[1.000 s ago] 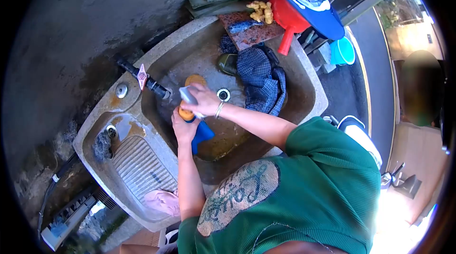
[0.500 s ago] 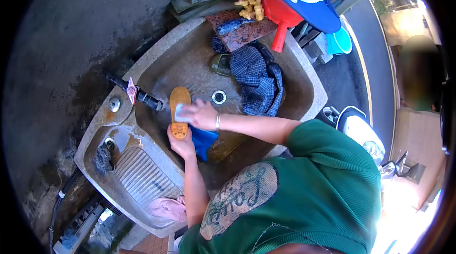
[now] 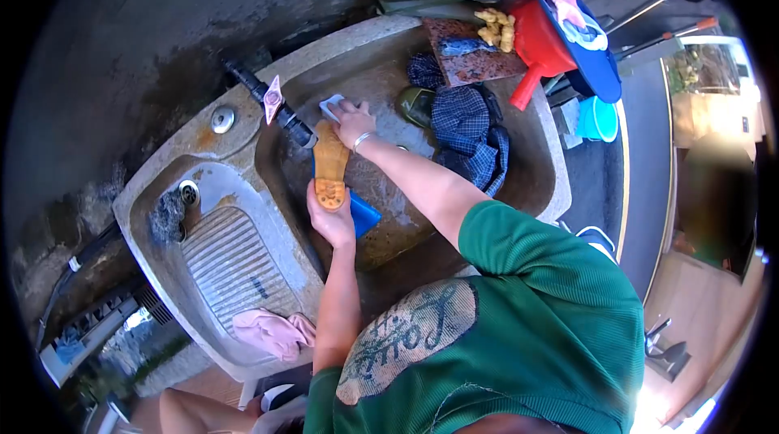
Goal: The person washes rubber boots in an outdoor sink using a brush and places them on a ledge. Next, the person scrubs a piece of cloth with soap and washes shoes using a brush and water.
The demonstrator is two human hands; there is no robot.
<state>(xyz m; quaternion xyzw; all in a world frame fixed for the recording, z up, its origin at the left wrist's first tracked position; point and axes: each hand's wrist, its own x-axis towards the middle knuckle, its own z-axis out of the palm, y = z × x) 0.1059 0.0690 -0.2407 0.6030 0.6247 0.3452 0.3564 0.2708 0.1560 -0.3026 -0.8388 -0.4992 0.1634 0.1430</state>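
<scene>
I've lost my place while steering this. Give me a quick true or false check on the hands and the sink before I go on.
1. The left hand holds the boot near its heel. True.
2. The boot's sole faces down. False: it faces up, toward the camera.
3. The right hand is empty. False: it holds a pale scrubber by the boot's toe end.
4. The checked cloth lies in the large basin. True.
5. The ginger is in the large basin. False: it lies outside it, beside the red dipper.
6. The pink cloth lies at one end of the washboard. True.
</scene>
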